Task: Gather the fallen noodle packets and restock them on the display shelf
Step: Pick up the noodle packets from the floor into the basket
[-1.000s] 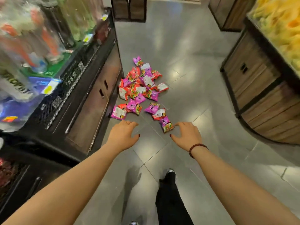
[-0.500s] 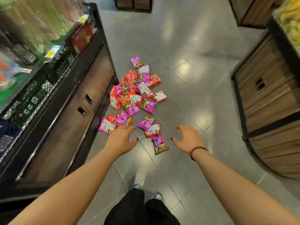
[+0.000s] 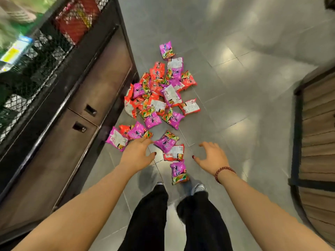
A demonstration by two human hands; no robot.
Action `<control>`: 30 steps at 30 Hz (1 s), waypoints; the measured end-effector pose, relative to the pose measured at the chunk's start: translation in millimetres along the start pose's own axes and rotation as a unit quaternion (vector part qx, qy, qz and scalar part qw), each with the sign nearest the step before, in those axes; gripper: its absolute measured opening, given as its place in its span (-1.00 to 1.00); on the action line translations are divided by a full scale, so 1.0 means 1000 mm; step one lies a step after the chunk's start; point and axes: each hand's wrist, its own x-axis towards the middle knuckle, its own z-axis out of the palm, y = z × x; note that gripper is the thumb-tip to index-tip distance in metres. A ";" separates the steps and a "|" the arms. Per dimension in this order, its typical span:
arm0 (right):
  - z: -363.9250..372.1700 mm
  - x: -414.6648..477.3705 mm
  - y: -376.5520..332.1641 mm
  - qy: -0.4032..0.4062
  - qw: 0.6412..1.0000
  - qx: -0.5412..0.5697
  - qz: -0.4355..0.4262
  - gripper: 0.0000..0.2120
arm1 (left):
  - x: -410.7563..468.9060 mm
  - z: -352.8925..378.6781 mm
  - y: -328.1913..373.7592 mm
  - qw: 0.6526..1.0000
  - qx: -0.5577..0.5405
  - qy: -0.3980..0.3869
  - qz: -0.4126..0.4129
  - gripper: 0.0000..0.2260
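Several pink and red noodle packets (image 3: 159, 98) lie heaped on the grey tile floor beside the display shelf (image 3: 45, 73) on the left. One pink packet (image 3: 178, 172) lies apart, close to my feet. A pink packet (image 3: 165, 141) and a red one (image 3: 175, 153) lie between my hands. My left hand (image 3: 138, 153) hovers with fingers spread over the near left edge of the heap, holding nothing. My right hand (image 3: 212, 156), with a bead bracelet on the wrist, is spread open to the right of those packets, also holding nothing.
The shelf has a black mesh front with red packets (image 3: 76, 20) behind it and brown cabinet doors (image 3: 85, 120) below. A wooden slatted stand (image 3: 315, 142) rises at the right. My black trouser legs (image 3: 174, 220) and shoes stand just short of the heap.
The view has tipped downward and drawn nearer to the heap. Both hands have lowered toward the nearest packets, and my legs and shoes now show below them.
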 end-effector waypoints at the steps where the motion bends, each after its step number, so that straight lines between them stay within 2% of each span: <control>1: -0.003 0.016 0.001 -0.011 1.000 0.008 -0.003 -0.50 | 0.010 0.002 -0.002 1.000 -0.012 0.004 -0.020 -0.57; 7: -0.001 0.130 0.015 -0.092 0.995 0.041 -0.015 -0.50 | 0.067 0.048 -0.017 0.977 -0.097 0.008 -0.190 -0.54; 13: 0.043 0.251 0.028 -0.174 0.982 0.032 -0.066 -0.50 | 0.107 0.138 -0.017 0.906 -0.227 0.031 -0.356 -0.51; 15: 0.070 0.284 0.033 -0.198 0.977 0.046 -0.066 -0.51 | 0.122 0.173 -0.019 0.877 -0.269 0.042 -0.395 -0.45; 17: 0.102 0.311 0.039 -0.220 0.972 0.064 -0.052 -0.54 | 0.138 0.210 -0.024 0.848 -0.301 0.038 -0.435 -0.49; 22: 0.197 0.360 0.061 -0.261 0.962 0.053 -0.053 -0.56 | 0.168 0.314 -0.053 0.787 -0.379 0.001 -0.487 -0.39; 26: 0.273 0.390 0.088 -0.286 0.957 0.033 -0.043 -0.67 | 0.185 0.388 -0.082 0.774 -0.380 -0.068 -0.501 -0.58; 28: 0.308 0.404 0.103 -0.292 0.955 0.018 -0.045 -0.63 | 0.188 0.430 -0.094 0.779 -0.368 -0.092 -0.499 -0.34; 30: 0.340 0.418 0.117 -0.294 0.955 0.005 -0.038 -0.51 | 0.188 0.473 -0.102 0.781 -0.380 -0.107 -0.484 -0.23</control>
